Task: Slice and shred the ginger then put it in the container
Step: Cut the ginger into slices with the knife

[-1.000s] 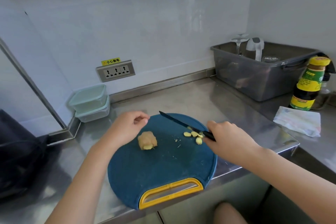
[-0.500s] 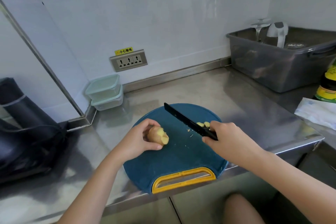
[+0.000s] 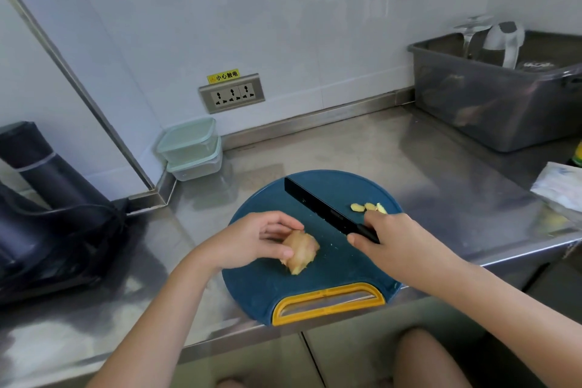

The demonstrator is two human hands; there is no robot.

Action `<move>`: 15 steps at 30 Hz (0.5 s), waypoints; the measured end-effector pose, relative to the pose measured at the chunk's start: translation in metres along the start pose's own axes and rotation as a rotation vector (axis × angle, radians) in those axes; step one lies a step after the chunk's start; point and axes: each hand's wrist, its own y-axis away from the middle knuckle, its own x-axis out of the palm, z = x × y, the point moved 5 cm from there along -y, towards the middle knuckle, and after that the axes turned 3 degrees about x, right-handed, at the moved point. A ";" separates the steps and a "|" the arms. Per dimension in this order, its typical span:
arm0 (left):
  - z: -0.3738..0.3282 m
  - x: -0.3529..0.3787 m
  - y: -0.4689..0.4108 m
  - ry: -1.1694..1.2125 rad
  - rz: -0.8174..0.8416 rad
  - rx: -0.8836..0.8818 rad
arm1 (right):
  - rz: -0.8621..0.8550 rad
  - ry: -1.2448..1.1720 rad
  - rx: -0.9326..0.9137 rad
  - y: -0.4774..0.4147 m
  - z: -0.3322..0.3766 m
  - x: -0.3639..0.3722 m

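Observation:
A peeled yellow ginger piece (image 3: 300, 251) sits over the round blue cutting board (image 3: 321, 280), which has a yellow handle. My left hand (image 3: 255, 241) pinches the ginger between thumb and fingers at its left side. My right hand (image 3: 395, 238) grips the handle of a black knife (image 3: 318, 205) whose blade points up and left above the board. Several small ginger slices (image 3: 367, 207) lie at the board's far right, just behind my right hand. Two stacked pale green containers (image 3: 190, 148) stand in the back corner of the counter.
A grey tub (image 3: 491, 104) holding a glass and a white item stands at the back right. A folded cloth (image 3: 559, 187) lies at the right edge. A dark bag and a dark bottle (image 3: 47, 173) sit at the left. A wall socket (image 3: 231, 93) is behind the board.
My left hand reached for the ginger, picked it up and now holds it turned over the board's middle. The knife has lifted off the slices and tilted up. The camera moved closer.

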 end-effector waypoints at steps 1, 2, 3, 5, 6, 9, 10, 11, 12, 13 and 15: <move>-0.002 0.002 0.000 -0.020 0.001 0.017 | 0.004 -0.003 -0.001 0.000 0.000 0.001; -0.004 0.004 0.002 -0.037 -0.005 0.032 | 0.005 -0.006 -0.001 0.000 0.001 0.003; -0.006 0.006 0.004 -0.053 -0.025 0.050 | 0.006 -0.009 -0.001 0.000 0.001 0.003; -0.007 0.012 0.011 -0.083 -0.106 0.100 | 0.016 -0.006 0.000 0.001 0.002 0.006; -0.005 0.015 0.015 -0.092 -0.159 0.128 | 0.031 -0.005 -0.004 0.003 0.004 0.008; 0.002 0.026 0.029 -0.185 -0.347 0.219 | 0.079 -0.013 -0.023 0.008 0.009 0.014; 0.004 0.029 0.033 -0.241 -0.407 0.254 | 0.080 -0.012 -0.024 0.009 0.011 0.015; 0.005 0.033 0.037 -0.297 -0.453 0.284 | 0.080 -0.014 -0.020 0.010 0.012 0.017; 0.006 0.038 0.039 -0.333 -0.481 0.299 | 0.082 -0.023 -0.015 0.011 0.014 0.019; 0.006 0.042 0.040 -0.345 -0.499 0.297 | 0.088 -0.037 -0.010 0.012 0.016 0.021; 0.007 0.048 0.041 -0.322 -0.539 0.284 | 0.096 -0.071 -0.008 0.013 0.020 0.027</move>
